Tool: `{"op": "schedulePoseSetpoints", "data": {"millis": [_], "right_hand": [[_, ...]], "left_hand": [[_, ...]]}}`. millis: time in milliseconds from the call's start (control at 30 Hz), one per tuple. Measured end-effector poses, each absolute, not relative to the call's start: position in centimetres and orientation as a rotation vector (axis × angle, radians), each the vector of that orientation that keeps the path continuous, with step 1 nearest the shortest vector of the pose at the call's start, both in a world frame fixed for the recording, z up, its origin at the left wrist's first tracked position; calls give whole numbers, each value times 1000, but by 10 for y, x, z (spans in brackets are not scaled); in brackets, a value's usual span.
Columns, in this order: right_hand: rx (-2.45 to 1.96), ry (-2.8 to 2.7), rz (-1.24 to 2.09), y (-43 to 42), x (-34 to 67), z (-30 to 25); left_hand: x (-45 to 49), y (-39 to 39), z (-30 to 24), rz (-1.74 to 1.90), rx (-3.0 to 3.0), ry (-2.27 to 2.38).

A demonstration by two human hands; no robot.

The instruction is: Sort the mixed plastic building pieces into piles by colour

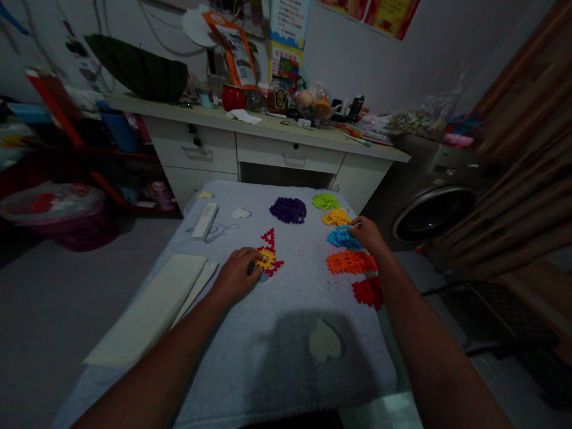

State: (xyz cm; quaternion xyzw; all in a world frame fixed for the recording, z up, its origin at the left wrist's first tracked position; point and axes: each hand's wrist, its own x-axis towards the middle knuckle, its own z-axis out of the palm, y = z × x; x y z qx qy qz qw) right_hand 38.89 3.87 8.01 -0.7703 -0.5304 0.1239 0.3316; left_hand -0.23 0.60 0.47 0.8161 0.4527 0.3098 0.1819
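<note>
Grey towel-covered table (286,357) in a dim room, coloured snap tiles laid out on it
Right of the cream sheets (156,304), your left hand (235,275) lies knuckles-up, fingertips curled onto the red-and-yellow figure (269,257) mid-cloth; you cannot tell whether they pinch it. The figure looks light, thin and stiff, likely to pop apart at its joints, so take it flat by the yellow middle. Its long axis runs away from you, red tip toward the desk (268,128). Further right, your right hand (369,235) hovers over the blue pile (340,238), pinching a small white piece (355,225)

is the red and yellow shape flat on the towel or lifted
Flat: the shape lies on the towel, left hand touching its yellow part.
</note>
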Motion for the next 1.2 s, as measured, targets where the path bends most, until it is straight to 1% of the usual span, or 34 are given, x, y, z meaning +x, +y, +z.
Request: {"op": "schedulePoseSetpoints", "data": {"millis": [167, 500, 600, 767, 900, 1000, 1200], "right_hand": [[-2068, -1544, 269, 48, 374, 71], [-2265, -1774, -42, 36, 349, 66], [-2129, -1868, 10, 25, 328, 71], [-1705, -2216, 297, -3, 264, 73], [-1465, -2321, 321, -21, 218, 57], [-1390, -2303, 289, -25, 200, 42], [-1432, -2282, 292, -20, 189, 24]], "left_hand": [[-2, 7, 2, 884, 2289, 1289], [-2, 6, 5, 894, 2293, 1281], [-2, 6, 5, 884, 2299, 1283], [-2, 5, 5, 849, 2300, 1306], [-1, 4, 8, 864, 2290, 1313], [-1, 3, 9, 868, 2287, 1304], [-2, 6, 5, 882, 2271, 1298]]}}
